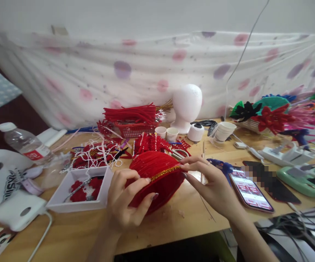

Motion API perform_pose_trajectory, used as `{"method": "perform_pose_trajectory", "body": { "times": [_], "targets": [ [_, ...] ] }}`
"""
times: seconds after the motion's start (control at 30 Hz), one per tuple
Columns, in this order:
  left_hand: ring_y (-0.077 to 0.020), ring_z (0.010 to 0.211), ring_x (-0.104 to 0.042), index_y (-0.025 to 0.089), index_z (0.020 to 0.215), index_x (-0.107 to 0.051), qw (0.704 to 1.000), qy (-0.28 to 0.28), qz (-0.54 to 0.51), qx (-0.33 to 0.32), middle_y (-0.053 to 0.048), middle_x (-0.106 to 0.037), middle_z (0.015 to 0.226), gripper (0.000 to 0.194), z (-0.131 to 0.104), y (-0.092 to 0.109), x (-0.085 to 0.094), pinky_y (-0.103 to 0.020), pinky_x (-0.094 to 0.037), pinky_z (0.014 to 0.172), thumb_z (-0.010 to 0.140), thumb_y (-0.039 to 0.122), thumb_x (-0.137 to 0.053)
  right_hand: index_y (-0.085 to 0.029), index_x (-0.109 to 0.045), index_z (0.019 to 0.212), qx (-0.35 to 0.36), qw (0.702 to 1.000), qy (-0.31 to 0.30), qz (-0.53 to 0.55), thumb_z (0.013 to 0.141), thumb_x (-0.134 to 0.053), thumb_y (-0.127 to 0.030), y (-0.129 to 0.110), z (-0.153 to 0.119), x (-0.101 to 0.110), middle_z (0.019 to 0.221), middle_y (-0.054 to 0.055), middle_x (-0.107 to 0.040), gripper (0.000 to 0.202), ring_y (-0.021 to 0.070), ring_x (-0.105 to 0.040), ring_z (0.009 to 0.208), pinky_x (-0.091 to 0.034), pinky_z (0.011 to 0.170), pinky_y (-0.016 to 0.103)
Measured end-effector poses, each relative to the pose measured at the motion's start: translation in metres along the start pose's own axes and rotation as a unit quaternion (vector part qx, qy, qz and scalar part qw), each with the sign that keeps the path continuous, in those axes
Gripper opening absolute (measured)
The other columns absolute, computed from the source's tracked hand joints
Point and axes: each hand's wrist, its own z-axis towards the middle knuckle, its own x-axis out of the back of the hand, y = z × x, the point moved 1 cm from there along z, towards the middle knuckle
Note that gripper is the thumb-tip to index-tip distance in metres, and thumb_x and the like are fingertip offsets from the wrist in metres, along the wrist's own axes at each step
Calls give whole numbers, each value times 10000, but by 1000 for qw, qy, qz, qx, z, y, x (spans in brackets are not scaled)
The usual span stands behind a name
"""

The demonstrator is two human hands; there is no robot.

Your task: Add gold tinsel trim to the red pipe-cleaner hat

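A red, ribbed, cap-like piece (152, 162) is tilted above the table front, its hollow opening facing me. Along its upper rim runs a glittery gold strip (165, 173). My left hand (128, 198) grips the rim at the left, fingertips on the gold strip and thumb at the opening. At the strip's right end, my right hand (212, 182) pinches the rim between thumb and fingers. The far side of the cap and part of its inside are hidden.
A white box (105, 196) with red pieces stands left; a phone (251, 189) and a blue glue gun (220, 165) lie right. Behind are a white foam head (187, 105), a red basket (132, 130), paper cups (224, 131) and bead strings (92, 153).
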Motion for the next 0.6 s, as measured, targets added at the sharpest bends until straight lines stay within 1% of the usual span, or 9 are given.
{"method": "perform_pose_trajectory", "body": {
  "times": [0.13, 0.27, 0.47, 0.6],
  "targets": [
    [-201, 863, -546, 205, 1061, -618, 1000, 1, -8, 2, -45, -566, 912, 234, -2, 1, 1, -375, -515, 752, 842, 125, -646, -252, -715, 1009, -13, 995, 68, 66, 911, -621, -150, 12, -11, -16, 1073, 71, -701, 169, 225, -665, 1047, -557, 901, 420],
    [-198, 858, -536, 192, 1040, -615, 1000, 3, -7, 1, -46, -559, 915, 209, -4, 3, 2, -377, -514, 754, 842, 134, -644, -294, -738, 1031, -3, 987, 142, 82, 884, -652, -99, 18, -21, -28, 1053, 47, -704, 258, 214, -671, 999, -556, 855, 388],
    [-204, 895, -540, 190, 1039, -613, 1000, -8, 20, 1, -58, -551, 952, 191, -6, 2, 2, -380, -522, 773, 852, 150, -624, -302, -744, 1041, 3, 976, 204, 76, 857, -670, -61, 22, -22, -40, 1012, 36, -717, 312, 219, -678, 949, -565, 829, 398],
    [-209, 913, -546, 186, 1036, -610, 1000, -13, 24, -2, -66, -548, 973, 195, -6, 1, 1, -396, -530, 812, 845, 149, -616, -308, -723, 1102, 13, 971, 238, 30, 856, -658, -30, 26, -23, -49, 1029, 34, -718, 376, 224, -677, 959, -567, 830, 412]
  ]
}}
